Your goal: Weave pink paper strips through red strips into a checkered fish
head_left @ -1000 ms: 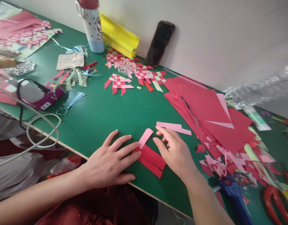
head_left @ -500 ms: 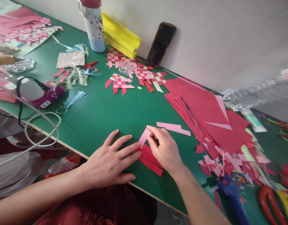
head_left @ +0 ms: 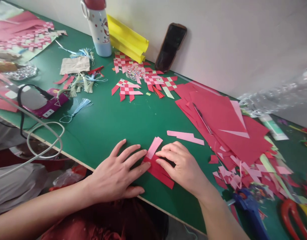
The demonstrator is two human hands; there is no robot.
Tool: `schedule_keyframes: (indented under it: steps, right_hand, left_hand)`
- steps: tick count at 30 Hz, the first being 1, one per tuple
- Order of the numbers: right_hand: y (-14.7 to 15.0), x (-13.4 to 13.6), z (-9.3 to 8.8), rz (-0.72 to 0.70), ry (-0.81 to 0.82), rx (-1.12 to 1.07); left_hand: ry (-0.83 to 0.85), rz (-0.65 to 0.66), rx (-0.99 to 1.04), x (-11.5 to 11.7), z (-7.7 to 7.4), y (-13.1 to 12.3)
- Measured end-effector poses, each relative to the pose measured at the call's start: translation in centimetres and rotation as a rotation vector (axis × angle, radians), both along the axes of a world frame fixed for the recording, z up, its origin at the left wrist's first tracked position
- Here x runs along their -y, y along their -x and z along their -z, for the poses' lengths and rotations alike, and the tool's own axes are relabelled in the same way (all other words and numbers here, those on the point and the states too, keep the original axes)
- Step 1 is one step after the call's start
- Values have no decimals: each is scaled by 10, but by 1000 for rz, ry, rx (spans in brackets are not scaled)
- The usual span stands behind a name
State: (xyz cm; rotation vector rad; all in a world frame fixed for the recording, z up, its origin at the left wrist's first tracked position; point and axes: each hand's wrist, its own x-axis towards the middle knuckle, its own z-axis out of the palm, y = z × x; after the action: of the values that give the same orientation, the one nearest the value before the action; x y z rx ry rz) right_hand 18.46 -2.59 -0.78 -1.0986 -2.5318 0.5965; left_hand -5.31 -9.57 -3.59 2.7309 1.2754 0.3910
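My left hand (head_left: pixel 121 166) lies flat with its fingers spread. Its fingertips press the left edge of red paper strips (head_left: pixel 163 178) laid side by side near the table's front edge. A short pink paper strip (head_left: pixel 154 146) slants up from these red strips, its lower end resting on them. My right hand (head_left: pixel 180 163) hovers at their right side, thumb and forefinger a little apart at the red paper beside the pink strip's lower end. Just beyond it lie pink paper strips (head_left: pixel 185 136). Part of the red paper is hidden under my fingers.
Red paper sheets (head_left: pixel 218 120) with a pen (head_left: pixel 202 118) lie right, near paper scraps, a blue glue gun (head_left: pixel 250 206) and scissors (head_left: pixel 293 216). Woven paper fish (head_left: pixel 128 89), a bottle (head_left: pixel 101 33) and a phone (head_left: pixel 170 46) stand behind. Left are tassels (head_left: pixel 81 106) and a cable (head_left: pixel 62 133).
My right hand has let go of the pink strip's upper end and moved slightly down and right to the red paper. My left hand has stayed in place.
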Motion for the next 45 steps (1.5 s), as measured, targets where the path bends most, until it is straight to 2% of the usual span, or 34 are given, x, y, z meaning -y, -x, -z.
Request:
schedule_keyframes:
  steps: [8, 12, 20, 33, 45]
  right_hand:
    - [1, -1, 2, 1, 12, 21]
    - [1, -1, 4, 8, -40, 9]
    - [-7, -6, 13, 205, -161, -54]
    - [18, -6, 19, 232, -85, -167]
    - [20, -5, 26, 316, -45, -264]
  left_hand:
    - [6, 17, -2, -1, 0, -1]
    - [12, 21, -1, -2, -1, 0]
    - [-6, 31, 7, -3, -2, 0]
    - [-1, 27, 6, -3, -3, 0]
    - [6, 32, 3, -3, -1, 0]
